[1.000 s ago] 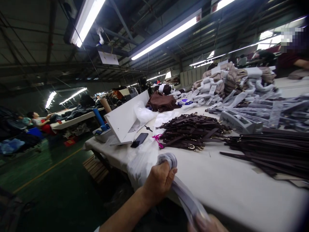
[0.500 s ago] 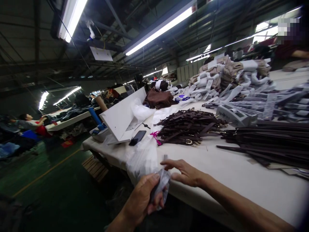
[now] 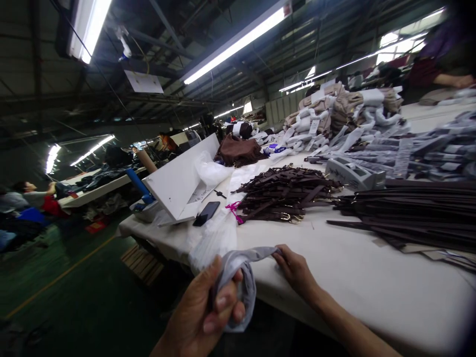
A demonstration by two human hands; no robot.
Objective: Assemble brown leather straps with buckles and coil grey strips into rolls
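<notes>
My left hand (image 3: 203, 312) is closed around a folded strip of grey plastic film (image 3: 241, 277) at the near edge of the white table (image 3: 353, 277). The strip arches over to my right hand (image 3: 295, 270), which pinches its other end against the tabletop. Beyond them lies a heap of dark brown belts (image 3: 286, 196) with metal buckles, tied with a pink string. More dark belts (image 3: 409, 213) are laid flat to the right.
A black phone (image 3: 204, 213) lies by a white slanted board (image 3: 182, 181) and clear plastic bags (image 3: 213, 235). A grey tagging device (image 3: 353, 174), stacks of wrapped beige goods (image 3: 342, 116) and grey packets stand further back. Other people work at distant tables.
The view shifted right and down slightly. My right hand moved from hovering above the bundle to the table edge, pulling one end of the grey strip out from my left hand.
</notes>
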